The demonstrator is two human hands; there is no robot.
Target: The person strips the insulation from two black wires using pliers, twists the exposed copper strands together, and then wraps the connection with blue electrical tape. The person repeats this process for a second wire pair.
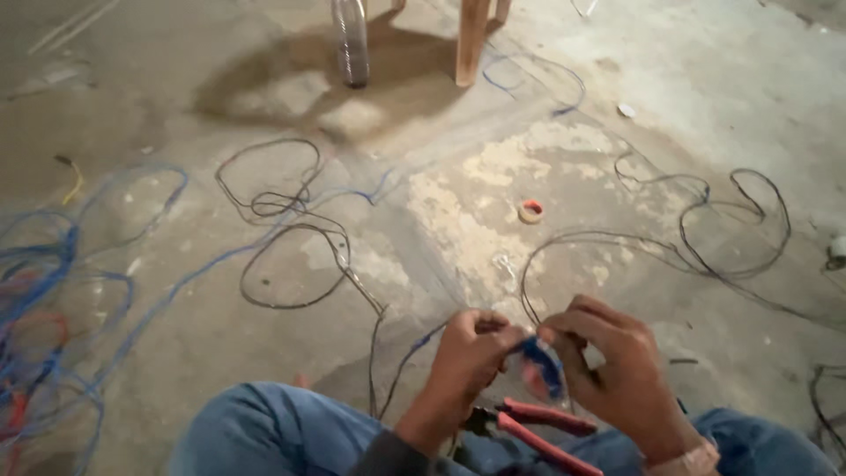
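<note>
At the far left a tangle of blue and red wires [40, 300] lies heaped on the concrete floor [705, 115], with a single blue wire [189, 278] trailing out of it toward the middle. Next to that, thin black wire loops [291, 234] sprawl over the floor, one strand running down toward the person's lap. Further back stand a clear plastic bottle [351, 40] and, just right of it, a wooden leg [471, 40] of some piece of furniture.

The left hand [467, 357] is low in the middle, over the knees in blue jeans [264, 432]. Its fingers [489, 339] are curled shut, pinching the end of a short blue wire piece [539, 361]. Below the hands, red-handled pliers [538, 427] rest on the lap.

The right hand [612, 370] meets the left one, its fingers [564, 339] closed on the other side of the same blue piece, which bends between the two hands; the grip itself is blurred. A small roll of tape [530, 211] lies on the floor beyond the hands. To the right, more black wire [731, 229] curls in wide loops.
</note>
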